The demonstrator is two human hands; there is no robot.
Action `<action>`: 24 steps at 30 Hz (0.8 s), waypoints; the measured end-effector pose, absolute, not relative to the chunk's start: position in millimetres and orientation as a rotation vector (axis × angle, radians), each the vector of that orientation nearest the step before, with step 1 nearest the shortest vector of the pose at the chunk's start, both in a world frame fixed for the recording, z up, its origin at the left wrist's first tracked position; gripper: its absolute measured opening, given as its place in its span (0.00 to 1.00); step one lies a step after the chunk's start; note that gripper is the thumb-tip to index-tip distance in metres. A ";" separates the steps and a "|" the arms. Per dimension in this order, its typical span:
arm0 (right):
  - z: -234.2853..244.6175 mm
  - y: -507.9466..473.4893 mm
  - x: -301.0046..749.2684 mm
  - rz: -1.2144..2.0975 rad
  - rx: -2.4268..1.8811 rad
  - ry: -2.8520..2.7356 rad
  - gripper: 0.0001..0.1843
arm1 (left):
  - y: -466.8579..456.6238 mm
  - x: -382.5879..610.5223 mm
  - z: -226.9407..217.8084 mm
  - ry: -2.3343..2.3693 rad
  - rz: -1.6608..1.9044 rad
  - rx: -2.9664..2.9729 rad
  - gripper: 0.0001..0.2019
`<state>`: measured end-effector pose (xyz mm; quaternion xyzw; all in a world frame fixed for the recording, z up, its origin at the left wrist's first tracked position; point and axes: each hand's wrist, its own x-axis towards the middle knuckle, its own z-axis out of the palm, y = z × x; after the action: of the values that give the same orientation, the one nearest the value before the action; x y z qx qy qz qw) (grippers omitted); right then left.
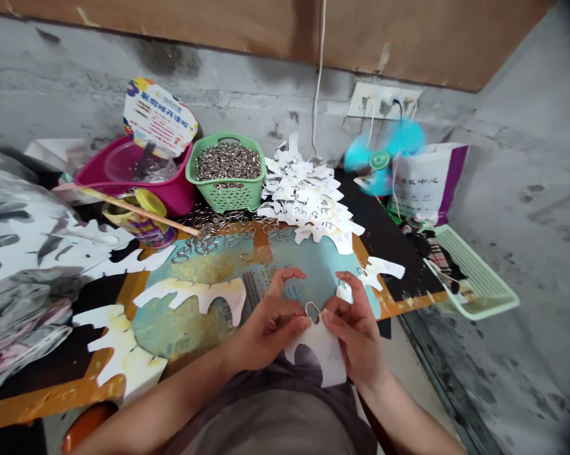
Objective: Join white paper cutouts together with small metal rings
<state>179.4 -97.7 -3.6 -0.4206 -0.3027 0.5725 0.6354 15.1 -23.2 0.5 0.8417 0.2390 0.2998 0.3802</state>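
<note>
Close to my body, a white cut-out piece [331, 366] with curved notches is held between my two hands. An oval metal ring [313, 308] stands at its upper edge, between my thumbs. My left hand [275, 322] pinches the left side by the ring with thumb and index finger. On the other side my right hand [358, 328] pinches the same edge, its index finger raised. Whether the ring is fixed in the piece is hidden by my fingertips. Another white cut-out [194, 294] lies on the mat left of my hands.
Loose metal rings [218, 230] lie before a green basket [227, 196] full of rings. Beside it are a magenta tub [175, 197], an open can [155, 230] with a stick [138, 208] across it, and piled white cut-outs [308, 196]. A blue fan [380, 161] spins at right.
</note>
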 end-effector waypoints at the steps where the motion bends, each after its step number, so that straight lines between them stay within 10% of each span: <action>1: -5.2 -96.7 177.9 1.331 -0.947 -0.660 0.34 | -24.8 15.5 -2.0 0.630 0.778 2.154 0.18; 14: -16.3 -87.6 196.7 1.467 -0.998 -0.821 0.38 | -17.2 21.4 -8.2 0.775 0.784 2.004 0.23; 19: -17.2 -89.1 201.9 1.333 -1.036 -0.784 0.36 | -45.4 4.6 -17.2 1.094 1.309 1.677 0.24; 24: -17.2 -92.5 197.6 1.268 -1.078 -0.838 0.33 | -77.2 11.1 -25.7 0.889 0.789 1.233 0.24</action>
<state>197.6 -92.5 -17.2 -0.4643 -0.3608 0.5461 0.5967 11.1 -77.2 -25.7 0.5437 0.3920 0.3479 0.6555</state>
